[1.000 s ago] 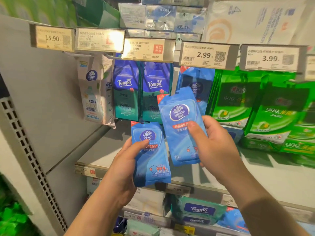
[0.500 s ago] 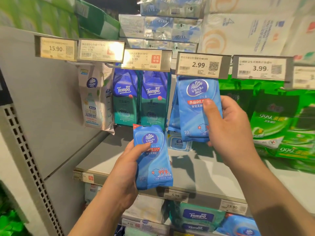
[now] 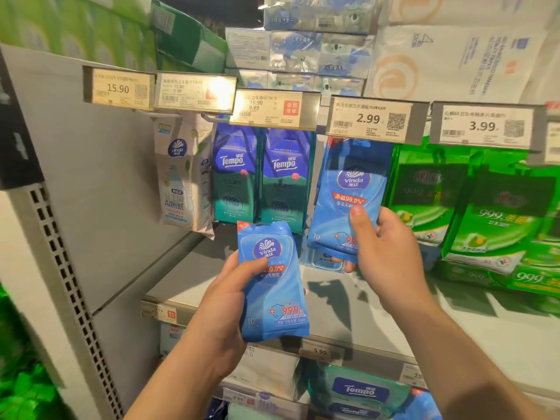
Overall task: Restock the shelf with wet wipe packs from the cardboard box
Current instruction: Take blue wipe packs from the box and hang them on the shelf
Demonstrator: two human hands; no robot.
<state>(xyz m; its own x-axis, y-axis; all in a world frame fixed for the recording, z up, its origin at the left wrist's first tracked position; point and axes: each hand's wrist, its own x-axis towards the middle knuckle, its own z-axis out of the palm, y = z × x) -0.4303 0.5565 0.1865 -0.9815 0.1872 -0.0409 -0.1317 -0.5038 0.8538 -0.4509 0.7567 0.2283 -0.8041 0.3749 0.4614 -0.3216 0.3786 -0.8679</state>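
My left hand (image 3: 225, 301) grips a blue Vinda wet wipe pack (image 3: 272, 286) upright in front of the grey shelf (image 3: 194, 268), thumb across its front. My right hand (image 3: 385, 256) pinches the lower part of a second blue Vinda pack (image 3: 348, 195), thumb on its front. That pack is raised under the 2.99 price tag (image 3: 371, 119), in front of other blue packs hanging there. Whether it hangs on the hook is hidden by the tag. The cardboard box is out of view.
Tempo packs (image 3: 262, 177) and a white Vinda pack (image 3: 181, 171) hang to the left, green 999 packs (image 3: 485, 213) to the right. A perforated grey upright (image 3: 60, 268) borders the left side. Tissue bundles (image 3: 303, 53) sit above; more packs lie on the lower shelf (image 3: 360, 389).
My right hand lifted its pack from mid-height up under the 2.99 tag among the hanging blue packs. My left hand and its pack stayed nearly still.
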